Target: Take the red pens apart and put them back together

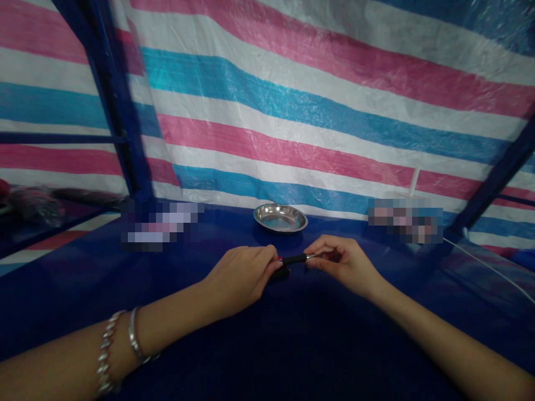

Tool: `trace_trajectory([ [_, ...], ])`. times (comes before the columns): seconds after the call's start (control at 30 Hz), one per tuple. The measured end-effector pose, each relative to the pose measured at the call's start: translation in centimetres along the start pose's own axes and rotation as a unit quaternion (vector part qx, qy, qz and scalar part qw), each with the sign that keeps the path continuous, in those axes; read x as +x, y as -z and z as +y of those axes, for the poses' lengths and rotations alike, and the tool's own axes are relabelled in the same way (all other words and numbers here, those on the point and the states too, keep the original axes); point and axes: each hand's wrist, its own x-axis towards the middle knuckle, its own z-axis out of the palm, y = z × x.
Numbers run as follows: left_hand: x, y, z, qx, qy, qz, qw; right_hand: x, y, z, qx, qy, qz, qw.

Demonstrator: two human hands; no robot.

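My left hand (244,273) and my right hand (343,262) meet over the middle of a dark blue table (267,334). Between them I hold a thin black pen-like tool (296,258) with a metal tip. The left fingers pinch its left end, where a bit of red shows. The right fingertips pinch the metal tip. A small dark object (281,273) lies on the table just under the tool. Two silver bracelets (119,345) sit on my left wrist.
A shallow round metal dish (280,217) stands on the table beyond my hands. Striped pink, blue and white tarpaulin (317,111) hangs behind. Blue frame posts (112,100) rise at the left and right. A white cable (485,262) runs along the right side.
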Motion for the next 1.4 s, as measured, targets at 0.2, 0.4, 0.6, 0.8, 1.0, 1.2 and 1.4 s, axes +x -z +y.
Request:
trace_trajectory([
  [0.2, 0.05, 0.07, 0.02, -0.049, 0.007, 0.003, 0.999, -0.02, -0.01, -0.07, -0.020, 0.010, 0.005, 1.000],
  [0.4, 0.12, 0.25, -0.05, -0.095, 0.020, 0.032, 0.995, -0.09, -0.09, -0.33, -0.012, 0.016, 0.018, 1.000],
  [0.6, 0.02, 0.23, -0.04, -0.090, 0.015, 0.040, 0.995, -0.14, -0.09, -0.30, -0.032, 0.021, 0.021, 0.999],
  [0.8, -0.05, 0.25, 0.00, -0.079, 0.001, 0.045, 0.996, -0.11, -0.03, -0.25, -0.034, 0.016, 0.016, 0.999],
  [1.0, -0.07, 0.20, -0.08, -0.073, -0.001, 0.039, 0.997, -0.13, -0.07, -0.45, 0.000, -0.003, 0.010, 1.000],
  [1.2, -0.19, 0.01, -0.20, -0.062, -0.009, 0.037, 0.997, -0.08, -0.03, -0.29, 0.017, -0.007, 0.001, 1.000],
  [1.4, -0.19, 0.06, -0.19, -0.058, -0.010, 0.035, 0.998, -0.15, 0.12, -0.34, -0.057, 0.017, -0.020, 0.998],
])
